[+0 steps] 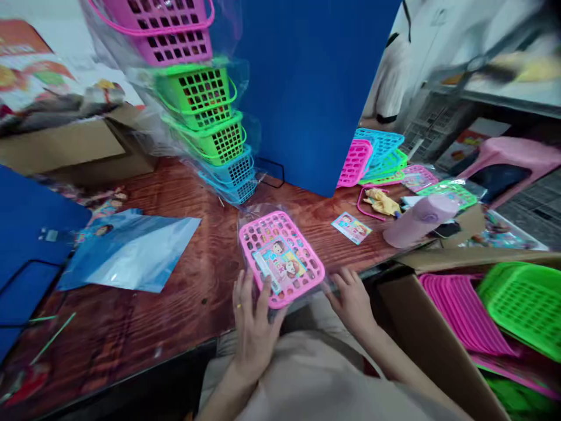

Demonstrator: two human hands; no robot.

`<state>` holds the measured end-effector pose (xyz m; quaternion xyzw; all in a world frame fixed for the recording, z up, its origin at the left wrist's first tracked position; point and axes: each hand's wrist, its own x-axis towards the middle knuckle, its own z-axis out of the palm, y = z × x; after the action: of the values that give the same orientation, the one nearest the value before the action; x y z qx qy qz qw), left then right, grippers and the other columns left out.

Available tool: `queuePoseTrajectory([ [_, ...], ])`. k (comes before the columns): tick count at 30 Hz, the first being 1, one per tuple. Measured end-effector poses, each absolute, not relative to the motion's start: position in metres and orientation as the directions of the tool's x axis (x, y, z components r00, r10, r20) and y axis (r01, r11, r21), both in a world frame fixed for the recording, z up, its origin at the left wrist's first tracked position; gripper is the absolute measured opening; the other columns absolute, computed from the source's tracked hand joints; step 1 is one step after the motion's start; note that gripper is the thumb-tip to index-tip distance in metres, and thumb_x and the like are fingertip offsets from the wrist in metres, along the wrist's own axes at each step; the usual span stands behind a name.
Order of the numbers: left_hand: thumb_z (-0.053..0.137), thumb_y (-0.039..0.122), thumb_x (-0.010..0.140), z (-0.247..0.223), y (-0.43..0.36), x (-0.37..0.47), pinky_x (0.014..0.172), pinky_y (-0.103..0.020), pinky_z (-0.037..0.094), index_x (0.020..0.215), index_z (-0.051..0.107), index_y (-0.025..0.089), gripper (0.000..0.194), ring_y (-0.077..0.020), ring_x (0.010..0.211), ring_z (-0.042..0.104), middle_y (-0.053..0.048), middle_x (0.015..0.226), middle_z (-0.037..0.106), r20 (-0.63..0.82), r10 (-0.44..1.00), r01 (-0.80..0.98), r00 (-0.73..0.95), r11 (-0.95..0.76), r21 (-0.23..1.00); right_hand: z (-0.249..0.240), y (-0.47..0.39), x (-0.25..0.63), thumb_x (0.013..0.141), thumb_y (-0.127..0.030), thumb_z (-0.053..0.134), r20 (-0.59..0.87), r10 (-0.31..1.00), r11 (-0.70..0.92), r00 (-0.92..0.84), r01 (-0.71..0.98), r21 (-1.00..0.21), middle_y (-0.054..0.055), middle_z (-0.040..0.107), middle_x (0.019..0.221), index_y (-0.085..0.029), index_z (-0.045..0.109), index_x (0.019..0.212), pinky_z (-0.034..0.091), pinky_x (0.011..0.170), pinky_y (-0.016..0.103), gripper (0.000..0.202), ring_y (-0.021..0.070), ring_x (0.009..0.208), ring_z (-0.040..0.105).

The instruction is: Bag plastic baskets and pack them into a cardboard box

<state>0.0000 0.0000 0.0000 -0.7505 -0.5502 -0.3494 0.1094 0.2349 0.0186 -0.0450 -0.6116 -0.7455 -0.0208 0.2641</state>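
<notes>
At the desk's (175, 304) near edge, I am holding a pink basket (281, 257) wrapped in clear film, a picture card (280, 264) lying inside it. My left hand (253, 327) is curling its fingers around the basket's near left corner; my right hand (350, 298) is resting half-open at the near right corner, fingertips touching the wrapping. Bagged baskets (205, 99) are already standing stacked toward the far edge, so several look finished. Flat pink and green baskets (491, 310) are still waiting in the carton (421, 327) off the right edge, suggesting plenty remains.
</notes>
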Motion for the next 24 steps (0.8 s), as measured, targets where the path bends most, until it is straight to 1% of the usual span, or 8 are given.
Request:
queuePoseTrajectory([
  [3, 0.068, 0.038, 0.085, -0.016, -0.007, -0.014, 0.095, -0.054, 0.055, 0.153, 0.028, 0.023, 0.080, -0.0353, 0.124, 0.057, -0.021, 0.138, 0.056, 0.539, 0.842, 0.915, -0.014, -0.206, 0.346, -0.051, 0.020, 0.228, 0.096, -0.029, 0.049, 0.443, 0.887, 0.307, -0.127, 0.880, -0.362, 0.011, 0.058, 0.089, -0.015, 0.063, 0.081, 0.047, 0.075, 0.041, 0.025, 0.0257, 0.084, 0.051],
  [5, 0.063, 0.033, 0.089, -0.023, -0.010, -0.019, 0.088, -0.045, 0.060, 0.150, 0.033, 0.023, 0.069, -0.0292, 0.112, 0.066, -0.016, 0.129, 0.064, 0.496, 0.867, 0.893, -0.051, -0.182, 0.411, -0.053, 0.021, 0.224, 0.097, -0.028, 0.048, 0.460, 0.881, 0.341, -0.112, 0.823, -0.454, 0.010, 0.060, 0.090, -0.016, 0.063, 0.084, 0.048, 0.076, 0.039, 0.023, 0.0242, 0.085, 0.053],
  [7, 0.057, 0.023, 0.092, -0.025, -0.012, -0.019, 0.083, -0.035, 0.061, 0.144, 0.041, 0.024, 0.055, -0.0222, 0.102, 0.071, -0.011, 0.121, 0.070, 0.516, 0.857, 0.861, -0.014, -0.252, 0.441, -0.055, 0.021, 0.221, 0.097, -0.028, 0.049, 0.465, 0.882, 0.362, -0.078, 0.744, -0.562, 0.009, 0.062, 0.091, -0.017, 0.063, 0.086, 0.049, 0.076, 0.036, 0.022, 0.0223, 0.086, 0.057],
  [11, 0.052, 0.009, 0.091, -0.020, -0.009, -0.012, 0.080, -0.027, 0.061, 0.130, 0.055, 0.019, 0.041, -0.0178, 0.089, 0.074, -0.008, 0.103, 0.076, 0.684, 0.720, 0.830, 0.117, -0.450, 0.331, -0.058, 0.022, 0.220, 0.097, -0.031, 0.051, 0.422, 0.907, 0.335, -0.006, 0.618, -0.712, 0.007, 0.066, 0.094, -0.018, 0.064, 0.091, 0.052, 0.079, 0.034, 0.019, 0.0203, 0.087, 0.062],
  [16, 0.059, 0.004, 0.087, -0.020, -0.004, -0.002, 0.074, -0.022, 0.060, 0.122, 0.061, 0.017, 0.037, -0.0152, 0.078, 0.074, -0.007, 0.094, 0.077, 0.746, 0.661, 0.792, 0.078, -0.496, 0.357, -0.057, 0.025, 0.214, 0.096, -0.029, 0.050, 0.453, 0.891, 0.370, -0.017, 0.605, -0.705, 0.008, 0.070, 0.096, -0.018, 0.066, 0.097, 0.053, 0.082, 0.036, 0.020, 0.0226, 0.092, 0.066],
  [20, 0.058, 0.003, 0.087, -0.024, -0.002, 0.001, 0.072, -0.020, 0.058, 0.127, 0.058, 0.018, 0.043, -0.0123, 0.072, 0.072, -0.006, 0.097, 0.076, 0.720, 0.694, 0.783, 0.026, -0.462, 0.417, -0.052, 0.025, 0.204, 0.095, -0.026, 0.051, 0.492, 0.867, 0.427, -0.074, 0.618, -0.660, 0.008, 0.070, 0.091, -0.017, 0.066, 0.091, 0.053, 0.074, 0.034, 0.018, 0.0215, 0.084, 0.066],
  [22, 0.061, 0.006, 0.087, -0.023, -0.003, 0.001, 0.073, -0.021, 0.058, 0.130, 0.055, 0.017, 0.045, -0.0121, 0.072, 0.072, -0.007, 0.098, 0.076, 0.709, 0.705, 0.773, 0.028, -0.465, 0.432, -0.049, 0.023, 0.202, 0.094, -0.029, 0.054, 0.482, 0.874, 0.402, -0.059, 0.644, -0.651, 0.008, 0.069, 0.090, -0.017, 0.065, 0.096, 0.053, 0.073, 0.034, 0.017, 0.0213, 0.082, 0.065],
  [24, 0.065, 0.009, 0.085, -0.018, -0.006, -0.001, 0.072, -0.021, 0.057, 0.131, 0.054, 0.015, 0.047, -0.0115, 0.068, 0.069, -0.005, 0.090, 0.075, 0.703, 0.710, 0.760, 0.029, -0.472, 0.446, -0.045, 0.018, 0.204, 0.092, -0.033, 0.059, 0.474, 0.881, 0.364, -0.010, 0.655, -0.663, 0.008, 0.067, 0.090, -0.017, 0.063, 0.101, 0.052, 0.071, 0.033, 0.019, 0.0202, 0.081, 0.063],
])
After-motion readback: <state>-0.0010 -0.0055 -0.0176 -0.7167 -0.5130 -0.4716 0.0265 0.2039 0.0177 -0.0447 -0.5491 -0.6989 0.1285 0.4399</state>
